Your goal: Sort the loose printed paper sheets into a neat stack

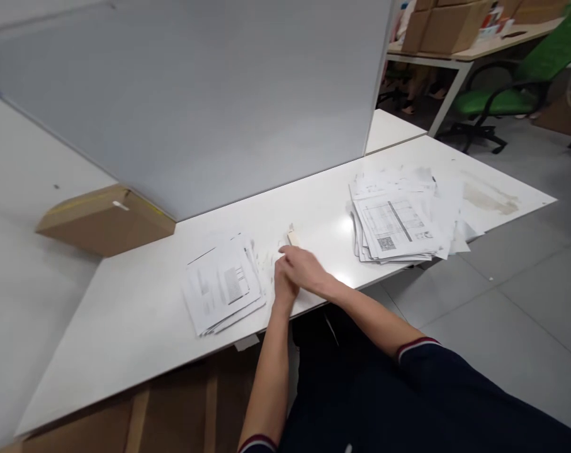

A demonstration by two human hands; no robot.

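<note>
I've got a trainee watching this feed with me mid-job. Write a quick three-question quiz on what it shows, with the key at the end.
1. Which thing is at the far left, beside the grey panel?
A) a drinking glass
B) a cardboard box
C) a desk lamp

2. True or false: the left hand and right hand are close together, between the left paper stack and the right paper stack.

3. Fill the blank: a square printed code shows on the ____ paper stack.

Key: 1. B; 2. True; 3. right
</note>
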